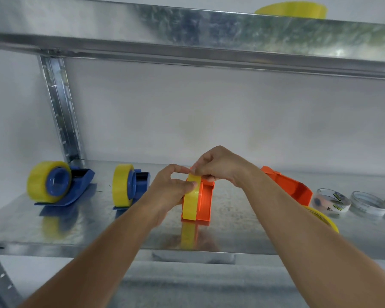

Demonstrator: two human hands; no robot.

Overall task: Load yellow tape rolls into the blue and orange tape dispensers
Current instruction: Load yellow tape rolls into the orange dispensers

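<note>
Two blue dispensers stand on the metal shelf (53, 232), the left one (80, 185) and the second one (140, 183), each carrying a yellow tape roll. In the middle an orange dispenser (206, 203) holds a yellow roll (190, 201). My left hand (167, 190) grips that roll's side. My right hand (218, 165) pinches the roll at its top, over the dispenser. A second orange dispenser (289, 185) sits behind my right forearm. Beside it lies a loose yellow roll (327, 218), partly hidden by the arm.
Several clear tape rolls (331, 200) lie at the shelf's right end. Another yellow roll (293, 10) rests on the upper shelf (187, 30), which hangs low overhead. A metal upright (60, 107) stands at back left. The shelf's front edge runs just under my forearms.
</note>
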